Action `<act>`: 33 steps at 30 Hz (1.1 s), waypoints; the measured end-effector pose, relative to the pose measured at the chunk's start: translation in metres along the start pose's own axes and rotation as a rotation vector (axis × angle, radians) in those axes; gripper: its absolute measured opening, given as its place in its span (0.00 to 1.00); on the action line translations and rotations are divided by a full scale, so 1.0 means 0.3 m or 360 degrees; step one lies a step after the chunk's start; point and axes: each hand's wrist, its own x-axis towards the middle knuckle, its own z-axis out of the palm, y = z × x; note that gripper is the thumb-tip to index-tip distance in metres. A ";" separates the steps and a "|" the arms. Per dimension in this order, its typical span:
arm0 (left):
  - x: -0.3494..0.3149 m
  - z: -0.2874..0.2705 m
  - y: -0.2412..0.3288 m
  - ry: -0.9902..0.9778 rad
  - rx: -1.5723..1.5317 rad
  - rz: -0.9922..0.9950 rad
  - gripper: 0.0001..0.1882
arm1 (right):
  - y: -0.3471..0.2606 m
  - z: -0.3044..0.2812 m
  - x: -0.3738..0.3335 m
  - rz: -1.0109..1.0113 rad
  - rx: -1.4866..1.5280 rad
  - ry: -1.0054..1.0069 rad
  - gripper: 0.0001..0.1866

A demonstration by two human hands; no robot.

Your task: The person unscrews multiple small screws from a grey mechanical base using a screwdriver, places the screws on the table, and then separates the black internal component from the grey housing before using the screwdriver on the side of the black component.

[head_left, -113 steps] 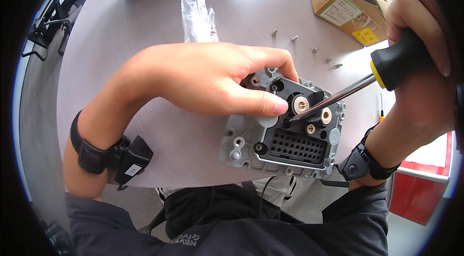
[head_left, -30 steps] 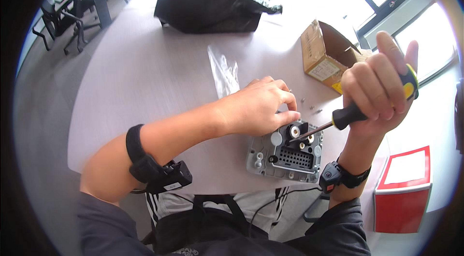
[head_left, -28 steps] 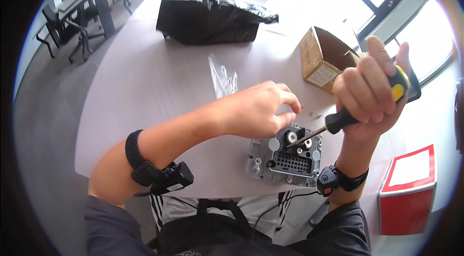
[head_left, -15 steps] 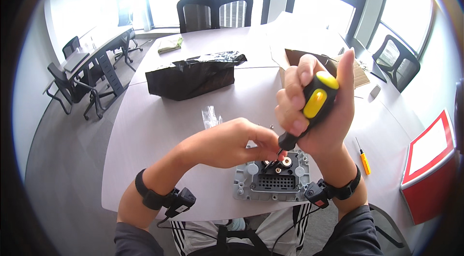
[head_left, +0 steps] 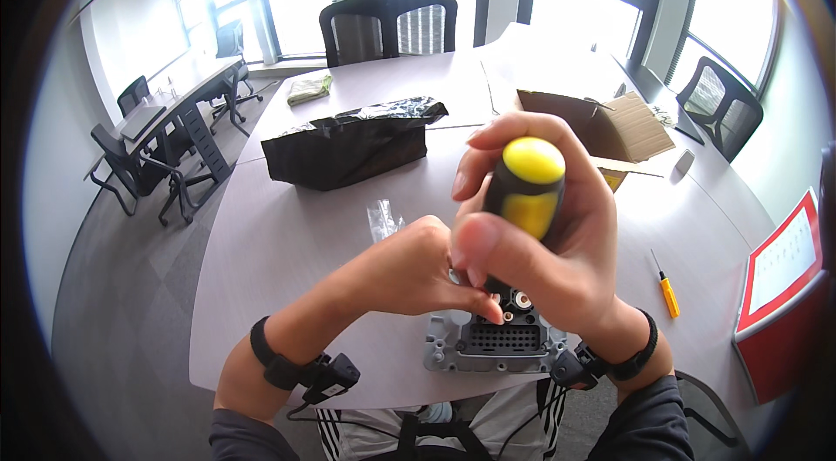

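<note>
My right hand (head_left: 579, 261) is wrapped round the thick black-and-yellow handle of a screwdriver (head_left: 526, 200), held over a grey metal housing (head_left: 442, 346). The handle points up toward me, and its shaft and tip are mostly hidden behind my hands. My left hand (head_left: 414, 274) is closed beside the lower part of the screwdriver, thumb extended over the housing; what its fingers pinch is hidden. Set in the housing is a black connector block (head_left: 503, 337) with rows of holes. Ringed metal terminals (head_left: 522, 299) show just above those holes.
Behind my hands stand a black plastic bag (head_left: 344, 148) and an open cardboard box (head_left: 640, 130). A small clear bag (head_left: 381, 219) lies left of the housing. To the right are a yellow screwdriver (head_left: 669, 296) and a red-framed stand (head_left: 779, 287). A folded green cloth (head_left: 309, 88) lies at the back.
My right hand has turned and moved left, so the handle's yellow end now faces me more. My left hand has shifted slightly down, with the thumb lower over the housing.
</note>
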 end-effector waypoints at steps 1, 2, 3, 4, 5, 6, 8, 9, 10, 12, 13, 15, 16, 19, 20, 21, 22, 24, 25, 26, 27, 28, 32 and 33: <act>0.003 0.006 0.003 0.0000 -0.0005 0.0006 0.15 | -0.006 0.001 -0.004 0.0003 -0.0007 0.0000 0.23; 0.001 0.013 0.014 0.0021 -0.0032 0.0011 0.16 | -0.010 0.002 -0.008 0.0104 0.0040 0.0038 0.22; -0.001 0.014 0.035 0.0042 -0.0060 0.0017 0.16 | -0.015 0.002 -0.010 0.0205 0.0086 0.0077 0.22; -0.004 0.001 0.066 -0.0040 0.0004 0.0032 0.17 | -0.027 0.005 -0.002 0.0329 0.0064 0.0170 0.21; -0.003 0.002 0.063 -0.0040 0.0001 0.0033 0.17 | -0.022 0.001 0.001 0.0331 0.0063 0.0170 0.21; -0.001 0.005 0.058 -0.0067 -0.0124 0.0106 0.17 | -0.012 -0.004 0.001 0.0257 0.0106 0.0136 0.21; -0.002 0.009 0.050 -0.0087 -0.0270 0.0153 0.15 | -0.014 -0.008 0.000 0.0257 0.0141 0.0107 0.23; -0.003 0.007 0.048 -0.0086 -0.0272 0.0150 0.15 | -0.013 -0.010 0.002 0.0260 0.0144 0.0107 0.23; -0.001 0.001 0.050 -0.0115 -0.0156 0.0017 0.15 | -0.010 -0.012 0.006 0.0147 0.0054 0.0114 0.25; 0.007 -0.015 0.080 -0.0144 -0.0046 -0.0119 0.16 | -0.007 -0.020 0.009 -0.0060 -0.0064 0.0095 0.28; 0.013 -0.026 0.113 -0.0187 -0.0014 -0.0252 0.16 | -0.007 -0.022 0.007 -0.0055 -0.0062 0.0095 0.28; 0.014 -0.018 0.121 -0.0229 0.0013 -0.0381 0.17 | -0.013 -0.026 0.000 -0.0086 -0.0208 0.0071 0.27; 0.009 -0.001 0.098 -0.0116 -0.0003 -0.0165 0.16 | -0.023 -0.023 0.000 -0.0003 -0.0218 0.0101 0.26; -0.005 0.012 0.067 -0.0024 -0.0280 0.0102 0.15 | -0.019 -0.022 0.003 0.0044 -0.0115 0.0131 0.24; -0.002 0.010 0.058 -0.0019 -0.0266 0.0115 0.14 | -0.018 -0.024 0.003 0.0022 -0.0154 0.0125 0.24; 0.000 0.008 0.052 -0.0014 -0.0252 0.0128 0.14 | -0.019 -0.027 0.003 0.0027 -0.0159 0.0128 0.24; 0.009 0.014 0.057 0.0004 -0.0219 0.0083 0.13 | -0.021 -0.030 0.004 0.0008 -0.0162 0.0140 0.25; 0.010 0.011 0.076 -0.0004 -0.0143 -0.0043 0.13 | -0.006 -0.028 0.004 -0.0134 -0.0160 0.0143 0.27; 0.011 0.013 0.081 -0.0014 -0.0065 -0.0163 0.13 | -0.010 -0.030 0.004 -0.0128 -0.0159 0.0143 0.27; 0.008 0.022 0.073 0.0055 -0.0177 -0.0141 0.14 | -0.008 -0.032 0.001 -0.0130 -0.0218 0.0121 0.27; 0.001 0.020 0.067 0.0064 -0.0187 -0.0157 0.14 | -0.003 -0.033 0.000 -0.0132 -0.0278 0.0098 0.26; -0.003 0.010 0.058 -0.0002 -0.0218 -0.0061 0.14 | 0.009 -0.031 0.003 -0.0165 -0.0298 0.0112 0.26; 0.000 0.003 0.044 -0.0087 -0.0406 -0.0056 0.12 | 0.005 -0.031 0.009 -0.0180 -0.0260 0.0095 0.29; 0.008 0.004 0.046 -0.0079 -0.0325 -0.0087 0.13 | 0.005 -0.031 0.004 -0.0162 -0.0270 0.0096 0.29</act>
